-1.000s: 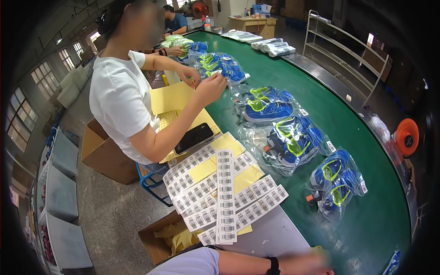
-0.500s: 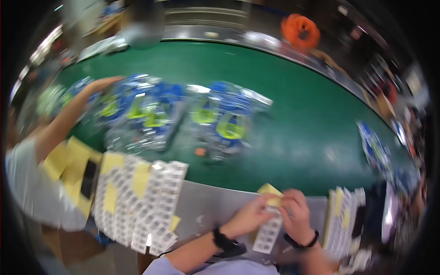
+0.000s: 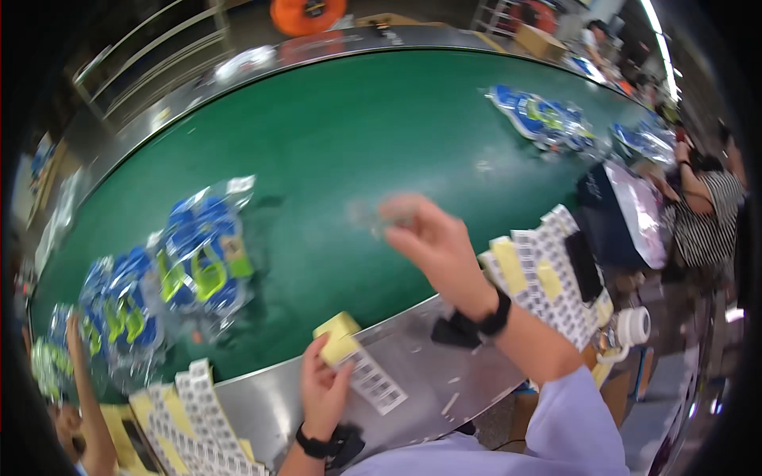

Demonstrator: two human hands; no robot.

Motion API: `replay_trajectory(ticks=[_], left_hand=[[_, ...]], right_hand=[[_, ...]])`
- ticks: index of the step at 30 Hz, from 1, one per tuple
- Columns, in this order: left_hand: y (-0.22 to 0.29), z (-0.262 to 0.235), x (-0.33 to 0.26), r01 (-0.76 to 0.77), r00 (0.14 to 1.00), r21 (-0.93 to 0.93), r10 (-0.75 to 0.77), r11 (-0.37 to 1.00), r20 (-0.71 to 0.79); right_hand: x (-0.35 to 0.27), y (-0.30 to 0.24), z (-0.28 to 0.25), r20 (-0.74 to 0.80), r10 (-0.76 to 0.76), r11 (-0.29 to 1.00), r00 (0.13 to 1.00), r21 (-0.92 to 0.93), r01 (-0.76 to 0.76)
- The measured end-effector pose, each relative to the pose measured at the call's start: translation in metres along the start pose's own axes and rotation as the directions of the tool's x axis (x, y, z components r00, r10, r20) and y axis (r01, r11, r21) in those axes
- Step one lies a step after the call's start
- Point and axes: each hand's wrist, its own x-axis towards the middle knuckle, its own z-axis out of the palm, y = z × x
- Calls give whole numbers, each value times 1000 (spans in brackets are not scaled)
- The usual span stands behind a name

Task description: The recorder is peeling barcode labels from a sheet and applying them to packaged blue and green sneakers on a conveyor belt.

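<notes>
In my left hand (image 3: 321, 389), thumb and fingers pinch a strip of printed labels (image 3: 373, 381) with a folded yellow backing end (image 3: 337, 335), just over the metal ledge. My right hand (image 3: 429, 242) is stretched out over the green belt (image 3: 357, 119), its fingers curled together. A small, blurred, pale thing shows at its fingertips; I cannot make out what it is. To the left on the belt lie clear bags of blue shoes (image 3: 202, 254) with bright green parts, apart from both hands.
Label sheets (image 3: 548, 274) lie on the ledge at right, and more label sheets (image 3: 194, 420) at left. Further bagged blue shoes (image 3: 540, 119) are at the far right of the belt. A co-worker's arm (image 3: 91, 404) reaches in at left. A white jug-like container (image 3: 633, 325) stands at right.
The view has turned right. My right hand has left the label strip and moved out over the belt. My left hand still holds the strip.
</notes>
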Motion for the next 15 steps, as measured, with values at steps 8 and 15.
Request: replay_trajectory(ticks=[8, 15], left_hand=[[-10, 15, 2, -45, 999, 91, 47, 995, -18], [-13, 4, -10, 110, 994, 320, -103, 941, -40]], right_hand=[[150, 117, -276, -324, -407, 622, 854, -783, -1], [138, 156, -356, -517, -249, -24, 819, -842, -539]])
